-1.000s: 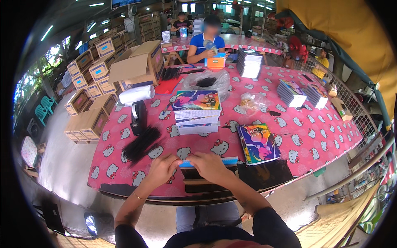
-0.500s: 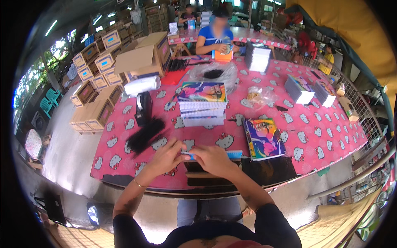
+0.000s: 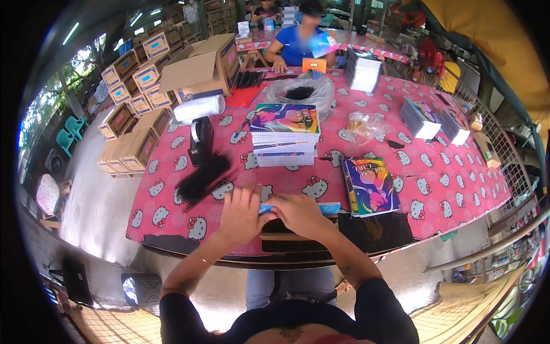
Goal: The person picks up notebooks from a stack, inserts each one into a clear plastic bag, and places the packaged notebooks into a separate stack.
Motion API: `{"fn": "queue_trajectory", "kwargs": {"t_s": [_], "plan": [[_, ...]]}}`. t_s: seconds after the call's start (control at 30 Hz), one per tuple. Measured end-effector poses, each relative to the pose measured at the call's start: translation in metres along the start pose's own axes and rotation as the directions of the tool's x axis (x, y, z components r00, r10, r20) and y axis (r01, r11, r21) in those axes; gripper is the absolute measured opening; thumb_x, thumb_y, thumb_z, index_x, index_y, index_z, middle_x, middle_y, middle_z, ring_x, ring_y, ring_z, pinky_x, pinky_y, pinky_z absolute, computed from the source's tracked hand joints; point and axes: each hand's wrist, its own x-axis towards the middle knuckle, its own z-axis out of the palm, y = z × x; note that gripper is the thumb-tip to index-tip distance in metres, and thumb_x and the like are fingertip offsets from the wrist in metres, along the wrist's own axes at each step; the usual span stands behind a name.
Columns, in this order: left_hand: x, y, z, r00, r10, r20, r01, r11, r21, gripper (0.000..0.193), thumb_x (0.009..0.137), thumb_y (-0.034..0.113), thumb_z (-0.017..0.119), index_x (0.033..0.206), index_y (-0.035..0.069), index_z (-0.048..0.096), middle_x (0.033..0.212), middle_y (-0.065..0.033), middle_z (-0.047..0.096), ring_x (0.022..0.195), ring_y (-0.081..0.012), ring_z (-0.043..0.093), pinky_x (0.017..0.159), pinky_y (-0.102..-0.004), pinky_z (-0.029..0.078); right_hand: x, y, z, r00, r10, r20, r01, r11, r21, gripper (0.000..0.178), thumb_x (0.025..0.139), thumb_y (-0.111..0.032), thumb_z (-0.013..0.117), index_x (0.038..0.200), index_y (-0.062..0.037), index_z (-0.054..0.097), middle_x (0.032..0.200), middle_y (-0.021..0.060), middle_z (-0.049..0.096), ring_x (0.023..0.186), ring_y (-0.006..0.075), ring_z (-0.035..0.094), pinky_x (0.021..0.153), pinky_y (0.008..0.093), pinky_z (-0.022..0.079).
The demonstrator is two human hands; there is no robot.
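At the near edge of the table, a notebook [image 3: 329,208] shows only as a narrow light blue strip, seen almost edge-on. My right hand [image 3: 300,215] is closed over its middle, with the thumb on the near side. At its left end, my left hand [image 3: 240,213] grips with the thumb below and the fingers bent over the far side. My palms hide most of the notebook. A bundle of thin black strands [image 3: 201,182] lies beyond my left hand. Straight ahead is a stack of spiral notebooks [image 3: 285,146] with colourful covers, and more notebooks [image 3: 371,186] lie to the right.
A black tape dispenser [image 3: 200,143], a white roll [image 3: 199,109] and an open carton [image 3: 200,71] stand at the left. A plastic bag [image 3: 321,103] with black strands lies farther back. Across the table, a person in blue [image 3: 298,46] handles a booklet. More notebook stacks [image 3: 421,119] stand right.
My left hand has turned, its fingers now reaching farther over the notebook. The notebook has shifted slightly right and up in view. The person across has raised a booklet to the right.
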Motion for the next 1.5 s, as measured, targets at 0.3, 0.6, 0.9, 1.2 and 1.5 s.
{"fn": "queue_trajectory", "kwargs": {"t_s": [0.3, 0.6, 0.9, 1.2, 1.5], "plan": [[-0.023, 0.017, 0.045, 0.987, -0.107, -0.122, 0.133, 0.963, 0.236, 0.083, 0.095, 0.061, 0.043, 0.142, -0.007, 0.042, 0.149, -0.0248, 0.042, 0.143, -0.0392, 0.034, 0.113, -0.0671, 0.012, -0.002, -0.001, -0.010, 1.000, 0.001, 0.016, -0.001, 1.000, -0.008, 0.027, 0.091, -0.017, 0.061, 0.117, -0.0134, 0.064, 0.100, 0.0127, 0.070, 0.082, 0.0346, 0.068, 0.068, 0.0474, 0.052], [-0.012, 0.012, 0.036, 0.998, -0.011, -0.068, 0.030, 0.957, 0.289, 0.081, 0.090, 0.057, 0.055, 0.139, -0.006, 0.046, 0.144, -0.0300, 0.045, 0.139, -0.0436, 0.039, 0.112, -0.0656, 0.019, -0.033, 0.014, -0.026, 0.997, 0.070, 0.039, -0.064, 0.989, -0.137, 0.023, 0.091, -0.018, 0.062, 0.113, -0.0134, 0.065, 0.093, 0.0079, 0.072, 0.082, 0.0296, 0.068, 0.072, 0.0457, 0.050], [-0.028, 0.027, 0.033, 0.990, 0.125, 0.065, -0.133, 0.979, 0.151, 0.082, 0.087, 0.055, 0.058, 0.140, -0.006, 0.043, 0.148, -0.0271, 0.041, 0.140, -0.0431, 0.036, 0.113, -0.0637, 0.023, -0.033, 0.014, -0.033, 0.998, 0.051, 0.025, -0.048, 0.993, -0.105, 0.022, 0.090, -0.018, 0.062, 0.111, -0.0127, 0.067, 0.094, 0.0077, 0.073, 0.083, 0.0291, 0.069, 0.070, 0.0454, 0.049], [-0.034, 0.047, 0.038, 0.979, 0.131, 0.159, -0.147, 0.985, 0.094, 0.087, 0.085, 0.055, 0.062, 0.144, -0.006, 0.039, 0.149, -0.0273, 0.039, 0.142, -0.0406, 0.034, 0.114, -0.0640, 0.019, -0.033, 0.015, -0.030, 0.995, 0.095, 0.035, -0.089, 0.985, -0.149, 0.021, 0.090, -0.022, 0.063, 0.108, -0.0140, 0.067, 0.086, 0.0122, 0.071, 0.077, 0.0351, 0.068, 0.067, 0.0484, 0.052], [-0.022, 0.053, 0.040, 0.990, 0.101, 0.097, -0.103, 0.995, 0.018, 0.084, 0.084, 0.050, 0.066, 0.143, -0.005, 0.039, 0.152, -0.0264, 0.035, 0.144, -0.0403, 0.032, 0.115, -0.0648, 0.017, -0.032, 0.003, -0.038, 0.981, 0.193, 0.038, -0.186, 0.974, -0.129, 0.035, 0.090, -0.024, 0.066, 0.122, -0.0150, 0.058, 0.077, 0.0132, 0.068, 0.074, 0.0394, 0.067, 0.066, 0.0492, 0.051]]}}
